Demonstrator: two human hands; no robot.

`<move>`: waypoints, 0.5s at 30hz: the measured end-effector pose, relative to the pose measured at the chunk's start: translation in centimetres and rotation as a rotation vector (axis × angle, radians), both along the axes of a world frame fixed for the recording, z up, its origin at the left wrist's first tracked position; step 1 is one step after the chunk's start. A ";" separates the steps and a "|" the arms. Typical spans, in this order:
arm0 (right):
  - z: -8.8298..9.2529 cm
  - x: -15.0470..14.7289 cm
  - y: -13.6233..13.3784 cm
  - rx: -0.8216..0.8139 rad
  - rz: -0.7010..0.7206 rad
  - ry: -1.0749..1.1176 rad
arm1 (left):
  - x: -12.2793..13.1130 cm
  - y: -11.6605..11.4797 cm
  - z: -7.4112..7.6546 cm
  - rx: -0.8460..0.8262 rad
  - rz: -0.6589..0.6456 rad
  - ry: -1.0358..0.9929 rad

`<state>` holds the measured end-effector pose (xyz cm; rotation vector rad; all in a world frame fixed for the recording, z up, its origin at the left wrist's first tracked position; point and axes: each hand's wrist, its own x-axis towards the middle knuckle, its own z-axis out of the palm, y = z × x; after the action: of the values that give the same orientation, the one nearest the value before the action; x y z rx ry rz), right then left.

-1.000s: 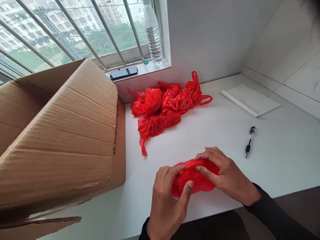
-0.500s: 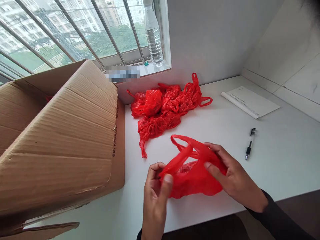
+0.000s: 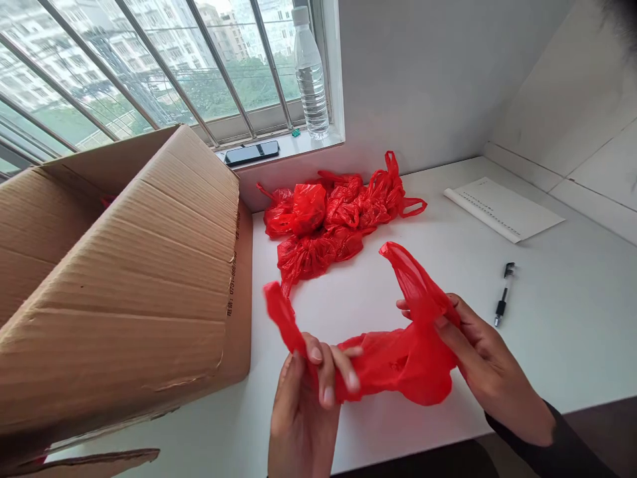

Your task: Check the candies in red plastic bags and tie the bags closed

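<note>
Near the table's front edge, a thin red plastic bag is stretched between my two hands. My left hand pinches the base of one handle loop, which sticks up to the left; its other fingers curl over the bag's side. With thumb and fingers, my right hand grips the other handle, whose loop points up and away. Whatever the bag holds is hidden by the plastic. Just beyond lies a heap of several tied red plastic bags, against the wall below the window.
A large open cardboard box fills the left side. On the windowsill are a water bottle and a dark phone. To the right, a pen and a paper pad lie on the white table.
The bag's two handles, close together before, are now spread apart. My left hand has turned and shifted slightly left, with its fingers now over the bag. The view has tilted a little.
</note>
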<state>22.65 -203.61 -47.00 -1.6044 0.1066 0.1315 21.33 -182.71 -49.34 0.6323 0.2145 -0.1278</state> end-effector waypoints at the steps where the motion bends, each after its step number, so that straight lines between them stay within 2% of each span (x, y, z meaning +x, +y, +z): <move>1: 0.2 -0.2 0.1 0.006 0.013 -0.012 | 0.0 -0.3 0.1 0.045 -0.044 0.021; 4: 0.7 -0.8 0.6 -0.040 0.198 -0.065 | -0.4 -1.5 0.3 0.284 -0.171 0.084; 6: 0.7 -0.9 1.0 -0.143 0.322 -0.106 | -1.1 -2.1 0.5 0.441 -0.204 0.060; 9: 0.5 -0.7 1.6 -0.346 0.364 -0.159 | -2.0 -2.7 0.9 0.664 -0.200 -0.039; 12: 0.4 -0.3 1.9 -0.448 0.416 -0.202 | -2.0 -2.8 1.4 0.718 -0.189 -0.111; 15: 0.6 -0.1 1.7 -0.528 0.413 -0.231 | -1.5 -2.5 1.7 0.687 -0.178 0.040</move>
<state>22.53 -201.92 -46.40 -2.1407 -0.4029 0.2508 19.80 -185.24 -47.63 1.3344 0.2413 -0.2419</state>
